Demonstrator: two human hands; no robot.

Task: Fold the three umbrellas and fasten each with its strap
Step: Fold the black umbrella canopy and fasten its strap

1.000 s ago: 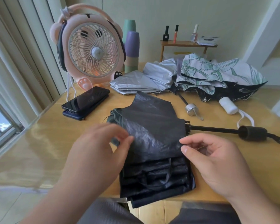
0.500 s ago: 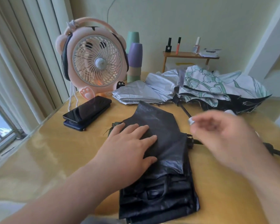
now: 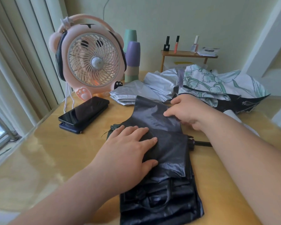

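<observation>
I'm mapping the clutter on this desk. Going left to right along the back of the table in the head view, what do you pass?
pink fan → stacked cups → silver umbrella → floral umbrella

A glossy black fabric umbrella was laid flat near the middle of the desk's near edge, its canopy gathered in layered pleats, with one panel spread toward the far edge. Its thin black strap was seen loose and unfastened on the pleats, and its black shaft was pointed toward the right edge. Just behind it, a shiny silver fabric umbrella was left crumpled and unfolded. A white fabric umbrella printed with green flowers, black-lined, was heaped loosely toward the far right corner, overlapping the silver one.
</observation>
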